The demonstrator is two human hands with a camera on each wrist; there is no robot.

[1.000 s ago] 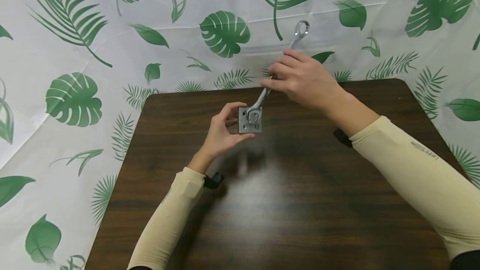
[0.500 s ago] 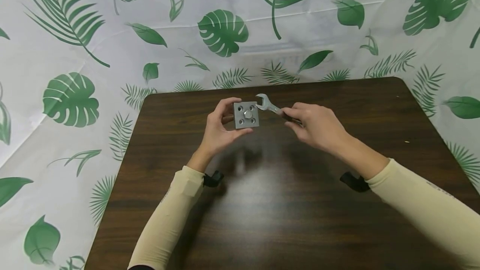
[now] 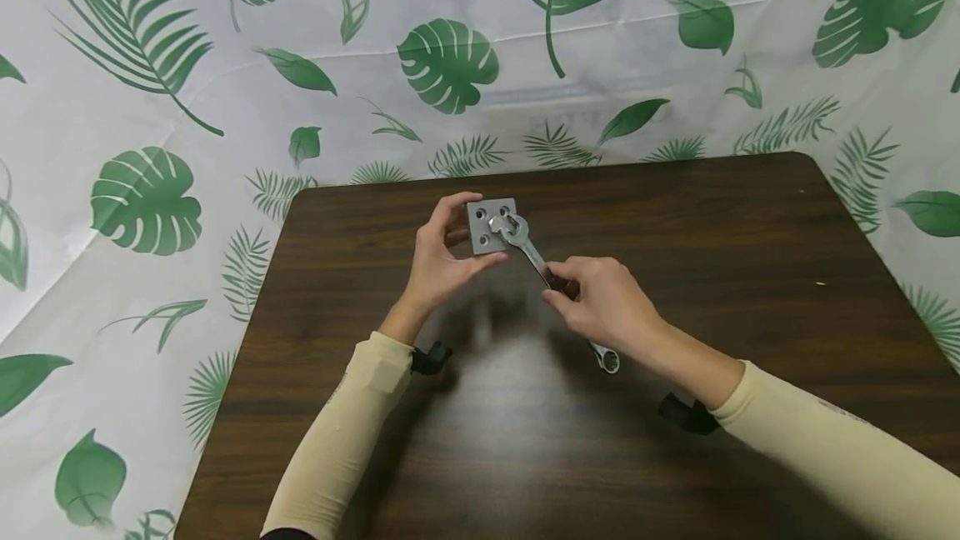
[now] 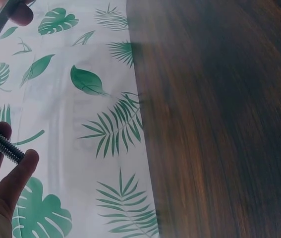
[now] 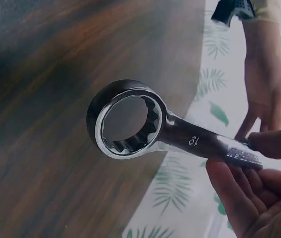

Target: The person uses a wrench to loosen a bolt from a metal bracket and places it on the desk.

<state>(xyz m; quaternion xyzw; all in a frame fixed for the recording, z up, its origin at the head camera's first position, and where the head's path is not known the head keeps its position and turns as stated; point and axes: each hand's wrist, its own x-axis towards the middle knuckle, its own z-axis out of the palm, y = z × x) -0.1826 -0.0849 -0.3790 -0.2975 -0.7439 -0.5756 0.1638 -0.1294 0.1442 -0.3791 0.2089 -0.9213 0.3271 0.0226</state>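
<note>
My left hand grips a grey square metal plate with holes at its corners, held above the dark wooden table. A bolt sits in the plate's middle; its threaded shaft sticks out behind, beside my fingers. My right hand pinches the shaft of a steel wrench. The wrench's open end is at the bolt head. Its ring end, marked 19, points back toward my right wrist.
A white cloth with green leaf prints hangs behind and to the left of the table. The table's left edge runs close to my left hand. Black wrist straps sit on both cream sleeves.
The wrench came off the bolt and swung round from pointing up and away to pointing toward me. My right hand dropped nearer and set the open end back at the bolt. The left hand barely moved.
</note>
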